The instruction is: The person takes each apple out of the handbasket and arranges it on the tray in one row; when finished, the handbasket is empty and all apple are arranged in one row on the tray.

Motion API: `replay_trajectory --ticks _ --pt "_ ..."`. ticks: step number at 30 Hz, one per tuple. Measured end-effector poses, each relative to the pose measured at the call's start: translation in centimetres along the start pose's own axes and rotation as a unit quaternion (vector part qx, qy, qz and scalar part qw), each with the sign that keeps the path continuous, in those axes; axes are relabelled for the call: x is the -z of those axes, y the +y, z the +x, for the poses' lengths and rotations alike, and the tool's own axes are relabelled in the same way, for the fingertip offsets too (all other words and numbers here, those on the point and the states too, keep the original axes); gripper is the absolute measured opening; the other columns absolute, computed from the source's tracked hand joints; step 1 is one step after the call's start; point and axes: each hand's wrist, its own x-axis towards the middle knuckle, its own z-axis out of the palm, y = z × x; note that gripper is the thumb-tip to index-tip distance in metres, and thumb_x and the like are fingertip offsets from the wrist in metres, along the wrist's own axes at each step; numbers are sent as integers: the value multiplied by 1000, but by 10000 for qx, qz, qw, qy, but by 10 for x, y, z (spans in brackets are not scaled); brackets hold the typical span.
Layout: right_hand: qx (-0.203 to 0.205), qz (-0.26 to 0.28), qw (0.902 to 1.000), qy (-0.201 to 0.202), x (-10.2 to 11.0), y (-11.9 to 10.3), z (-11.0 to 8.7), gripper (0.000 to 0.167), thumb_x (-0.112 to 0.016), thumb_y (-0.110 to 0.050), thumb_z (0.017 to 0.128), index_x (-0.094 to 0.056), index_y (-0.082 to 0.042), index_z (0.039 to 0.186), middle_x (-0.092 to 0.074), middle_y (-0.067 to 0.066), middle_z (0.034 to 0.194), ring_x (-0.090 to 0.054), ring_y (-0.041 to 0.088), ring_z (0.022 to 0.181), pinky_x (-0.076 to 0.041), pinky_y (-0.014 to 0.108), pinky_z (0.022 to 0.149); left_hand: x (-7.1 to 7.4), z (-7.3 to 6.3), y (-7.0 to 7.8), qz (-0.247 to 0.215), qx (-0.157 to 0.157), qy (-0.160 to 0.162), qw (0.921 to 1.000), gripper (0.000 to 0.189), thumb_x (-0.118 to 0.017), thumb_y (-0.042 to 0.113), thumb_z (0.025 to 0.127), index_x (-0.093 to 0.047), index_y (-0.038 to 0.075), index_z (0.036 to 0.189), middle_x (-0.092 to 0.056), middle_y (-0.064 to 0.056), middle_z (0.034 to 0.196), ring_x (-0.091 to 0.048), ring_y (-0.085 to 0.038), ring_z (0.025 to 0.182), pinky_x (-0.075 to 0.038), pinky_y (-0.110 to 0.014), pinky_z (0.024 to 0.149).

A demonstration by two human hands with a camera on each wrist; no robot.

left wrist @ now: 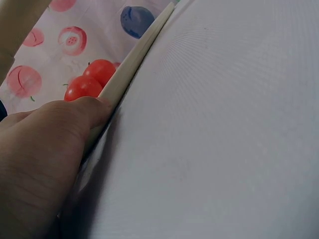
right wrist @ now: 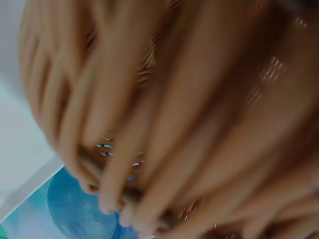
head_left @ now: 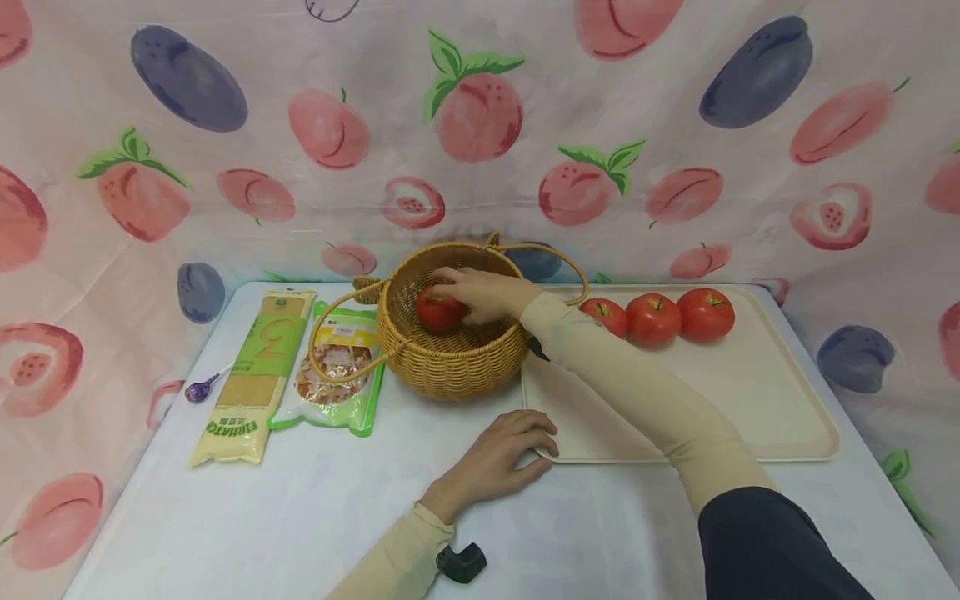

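Inside the wicker basket (head_left: 457,367), my right hand (head_left: 491,293) holds a red tomato (head_left: 438,310), fingers over its top and side. The right wrist view shows the basket's woven wall (right wrist: 149,124) close up and blurred, with the hand and tomato out of sight. My left hand (head_left: 498,454) rests at the near left corner of a cream tray (head_left: 750,408). Its thumb (left wrist: 92,109) touches the tray's rim in the left wrist view, and the other fingers are mostly hidden there. Three tomatoes (head_left: 654,320) sit in a row at the tray's back, the leftmost partly behind my right forearm.
Left of the basket lie a green-and-white food bag (head_left: 337,367), a long noodle pack (head_left: 255,375) and a purple-wrapped lollipop (head_left: 201,389). The basket's two loop handles (head_left: 318,346) flop outward, one over the bag. A fruit-print cloth (head_left: 480,192) hangs behind the table.
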Motion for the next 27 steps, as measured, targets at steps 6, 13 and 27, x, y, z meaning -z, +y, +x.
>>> replay_trajectory --ticks 6,13,27 --pt "-72 33 9996 -261 -2 0 1 72 -68 -24 87 -29 -28 148 -20 5 156 -20 31 144 -23 49 116 1 0 1 18 -54 34 10000 10 -61 30 91 -65 27 100 -56 9 124 -45 -10 125 -35 -30 109" --pt "27 120 9997 -203 -2 0 1 63 -68 -27 86 -38 -27 142 -32 7 137 -55 24 104 -46 40 95 1 -1 1 87 -52 3 9999 10 -61 30 91 -65 27 100 -56 8 124 -45 -10 126 -35 -30 109" --pt "211 361 9986 -330 -2 -2 -2 58 -70 -32 84 -45 -27 137 -30 13 134 -52 28 110 -48 40 93 2 -1 2 150 -71 -25 9999 11 -60 32 92 -65 27 100 -56 8 124 -45 -10 126 -36 -30 108"
